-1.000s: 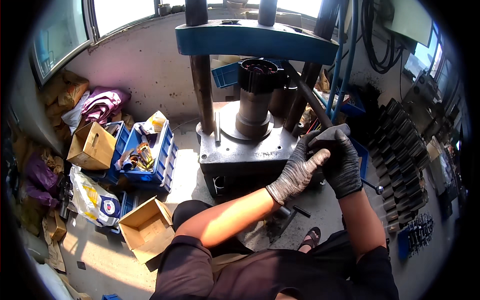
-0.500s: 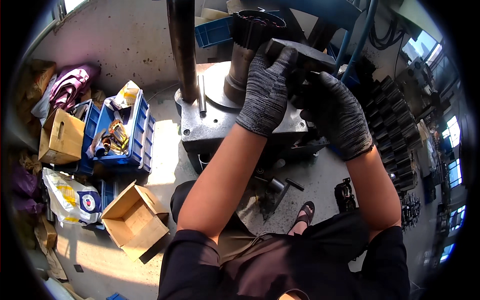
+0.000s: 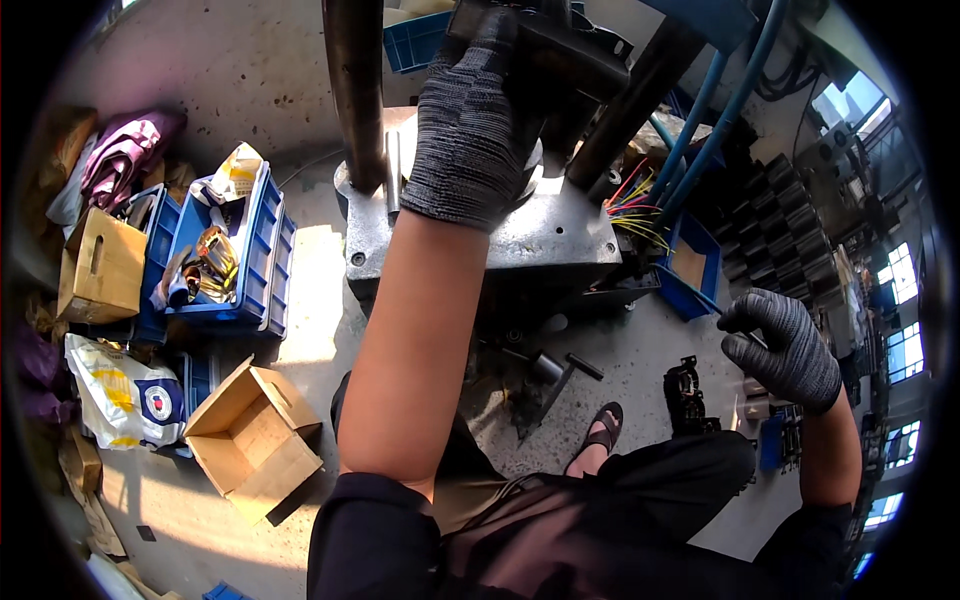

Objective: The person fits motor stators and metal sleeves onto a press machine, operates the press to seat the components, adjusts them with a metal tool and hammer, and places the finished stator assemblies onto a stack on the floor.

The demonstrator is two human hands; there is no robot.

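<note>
At the top of the view, my left hand (image 3: 465,150), in a grey knit glove, is closed on a dark, thick metal block (image 3: 565,55) above the machine's steel base plate (image 3: 480,255). The block and glove largely hide the cylinder behind them. Out to the right, my gloved right hand (image 3: 785,350) has its fingers curled together. A thin dark rod (image 3: 697,296) runs from its fingertips toward a blue bin (image 3: 712,255); its far end is hard to make out against the bin.
A steel column (image 3: 355,90) rises left of my left hand. Coloured wires (image 3: 635,210) and blue pipes (image 3: 700,130) are to the right. Blue crates (image 3: 265,250), an open cardboard box (image 3: 255,435) and a T-handled tool (image 3: 570,385) lie around. Stacked dark metal parts (image 3: 780,220) stand far right.
My right hand has left the block, swung down and right, and now has the thin rod at its fingers. My left hand, with the block, has shifted up and left over the cylinder.
</note>
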